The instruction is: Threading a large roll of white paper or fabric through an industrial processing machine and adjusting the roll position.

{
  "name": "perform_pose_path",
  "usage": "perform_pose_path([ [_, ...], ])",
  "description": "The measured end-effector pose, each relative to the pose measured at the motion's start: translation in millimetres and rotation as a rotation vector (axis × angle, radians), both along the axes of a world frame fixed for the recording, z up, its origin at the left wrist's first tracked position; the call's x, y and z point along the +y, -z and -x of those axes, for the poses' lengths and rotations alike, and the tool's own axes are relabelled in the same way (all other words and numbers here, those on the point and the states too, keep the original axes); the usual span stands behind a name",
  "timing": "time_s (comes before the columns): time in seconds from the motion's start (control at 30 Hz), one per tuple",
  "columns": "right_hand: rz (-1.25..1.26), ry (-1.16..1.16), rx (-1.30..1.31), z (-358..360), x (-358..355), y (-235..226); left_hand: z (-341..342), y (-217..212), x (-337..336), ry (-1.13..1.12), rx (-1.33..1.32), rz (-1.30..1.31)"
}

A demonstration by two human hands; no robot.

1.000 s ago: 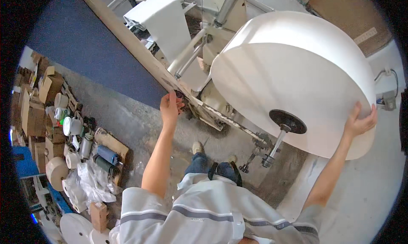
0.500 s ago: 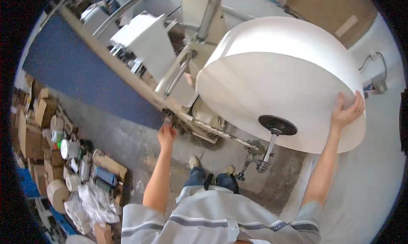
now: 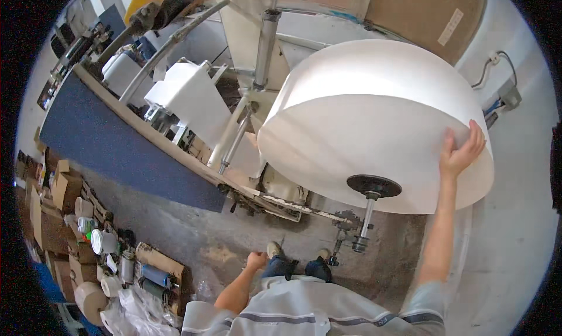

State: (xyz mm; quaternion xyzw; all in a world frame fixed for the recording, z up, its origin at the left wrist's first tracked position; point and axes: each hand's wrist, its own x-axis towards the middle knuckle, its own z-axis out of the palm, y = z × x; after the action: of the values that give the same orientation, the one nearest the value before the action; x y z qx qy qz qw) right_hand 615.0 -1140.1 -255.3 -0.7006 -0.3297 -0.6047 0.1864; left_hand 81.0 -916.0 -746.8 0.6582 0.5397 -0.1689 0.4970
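While its broad flat side faces the person, the large white roll (image 3: pixel 345 140) sits on the right of the view, with a black round hub (image 3: pixel 374 186) low on that side and a metal shaft (image 3: pixel 367 216) coming out of the hub. The right hand (image 3: pixel 462 154) rests near the roll's right edge, thumb and fingers spread wide; it touches the roll without closing around it. The left hand (image 3: pixel 256 260) is well apart from the roll, low over the floor (image 3: pixel 213 233) and near the person's shoes, its fingers curled in; whether anything is inside them I cannot tell.

Just below the roll, a dark metal bracket (image 3: pixel 345 220) stands beside the shaft, at the end of a worn pale beam (image 3: pixel 293 207) that runs up to the left. Along this beam hangs a dark blue panel (image 3: pixel 129 148). Behind it, white sheet material (image 3: pixel 190 99) drapes over machine parts, among metal bars. Beyond the roll is a brown board (image 3: pixel 424 19), and to its right a grey box (image 3: pixel 510 96) with a cable on the wall.

At lower left, cardboard boxes (image 3: pixel 51 224), a blue roller (image 3: pixel 156 275) and crumpled clear plastic (image 3: pixel 143 312) lie crowded together.
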Motion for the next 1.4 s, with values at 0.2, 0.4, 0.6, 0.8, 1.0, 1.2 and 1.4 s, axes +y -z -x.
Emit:
perform_pose_path([
  [0.2,-0.032,-0.033,0.028,-13.3,-6.1,6.4,24.4,20.5,14.1,0.124,-0.063,-0.071],
  [0.4,-0.055,0.018,0.148,-6.2,-27.1,-1.1,-9.4,27.1,20.9,0.216,-0.263,0.096],
  [0.6,-0.118,-0.045,0.186,3.2,-19.3,-6.4,-24.4,42.1,42.0,-0.189,-0.287,0.592],
  [0.8,-0.108,-0.021,0.220,5.1,-35.9,-10.7,-35.2,28.2,16.3,0.470,-0.303,0.026],
  [1.0,-0.118,-0.044,0.235,6.5,-31.2,-11.8,-34.9,22.8,22.3,0.048,-0.086,0.323],
  [1.2,-0.127,-0.044,0.236,6.6,-26.1,-11.0,-34.1,18.3,16.2,-0.010,-0.175,0.270],
  [1.4,-0.127,-0.046,0.213,7.3,-23.7,-10.8,-35.0,25.9,7.6,-0.057,-0.046,0.234],
])
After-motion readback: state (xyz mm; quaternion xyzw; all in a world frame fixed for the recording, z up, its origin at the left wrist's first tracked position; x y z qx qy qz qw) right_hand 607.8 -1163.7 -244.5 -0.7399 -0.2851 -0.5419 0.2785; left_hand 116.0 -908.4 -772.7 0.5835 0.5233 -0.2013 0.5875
